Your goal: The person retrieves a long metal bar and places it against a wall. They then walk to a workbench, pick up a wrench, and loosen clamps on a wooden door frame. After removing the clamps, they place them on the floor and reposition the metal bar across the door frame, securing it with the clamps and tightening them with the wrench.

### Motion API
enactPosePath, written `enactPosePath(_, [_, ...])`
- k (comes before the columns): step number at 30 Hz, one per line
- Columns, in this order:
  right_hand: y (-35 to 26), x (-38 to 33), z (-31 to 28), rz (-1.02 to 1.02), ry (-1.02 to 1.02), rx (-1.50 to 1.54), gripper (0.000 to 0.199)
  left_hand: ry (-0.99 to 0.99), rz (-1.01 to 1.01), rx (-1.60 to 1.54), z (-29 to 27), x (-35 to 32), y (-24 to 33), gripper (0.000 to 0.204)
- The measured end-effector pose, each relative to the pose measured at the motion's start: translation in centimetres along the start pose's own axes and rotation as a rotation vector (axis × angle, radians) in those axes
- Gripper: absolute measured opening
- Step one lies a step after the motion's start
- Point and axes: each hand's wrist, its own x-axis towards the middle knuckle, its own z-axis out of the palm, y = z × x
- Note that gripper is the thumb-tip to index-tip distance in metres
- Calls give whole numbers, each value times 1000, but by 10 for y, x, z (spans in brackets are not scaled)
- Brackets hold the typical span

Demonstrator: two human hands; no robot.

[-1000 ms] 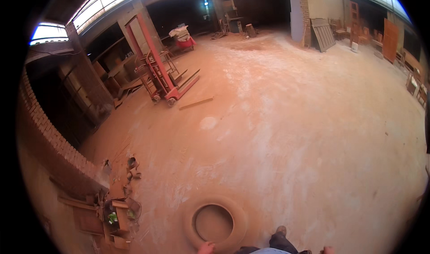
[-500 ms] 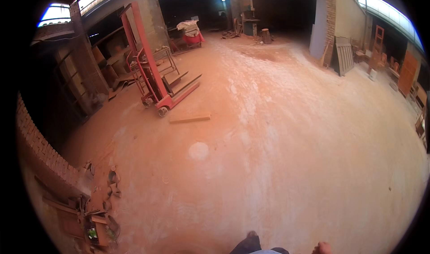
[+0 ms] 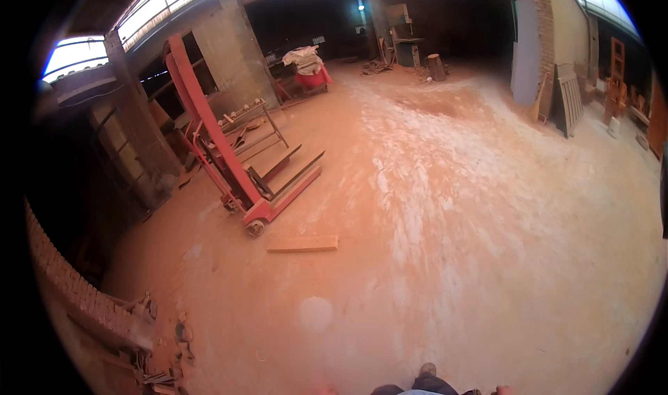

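My right hand [image 3: 503, 390] just shows at the lower edge, beside my dark trouser leg; its fingers are cut off by the frame. A blurred reddish patch at the lower edge, left of my legs, looks like part of my left hand [image 3: 328, 391]; its fingers are hidden. No object shows at either hand. One shoe [image 3: 427, 369] of mine is on the dusty floor [image 3: 445, 290]. Ahead to the left lies a wooden plank [image 3: 303, 244], in front of a red hand stacker [image 3: 261, 210] with two low forks.
A low brick wall [image 3: 76, 283] with scraps beside it runs along the left. Behind the stacker is a work table [image 3: 268, 134]. Farther off are a red cart [image 3: 313, 80] with sacks, a tree stump [image 3: 436, 68] and, at right, a leaning slatted panel [image 3: 570, 103].
The stacker, plank and pale floor spot appear lower and closer, and the view has shifted forward. My right hand has dropped almost out of the frame; a reddish patch appears at lower left.
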Motion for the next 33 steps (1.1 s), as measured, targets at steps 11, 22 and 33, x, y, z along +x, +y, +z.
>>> enactPosePath(11, [-749, 64, 368, -588, -162, 3, 27, -149, -130, 26, 9, 351, 397, 22])
enactPosePath(22, [-1080, 177, 578, -875, -54, -850, 31, 62, 52, 16, 1, 979, 863, 48])
enactPosePath(33, [-1792, 371, 933, -312, -132, -88, 25, -151, -242, -1, 29, 1278, 1214, 26])
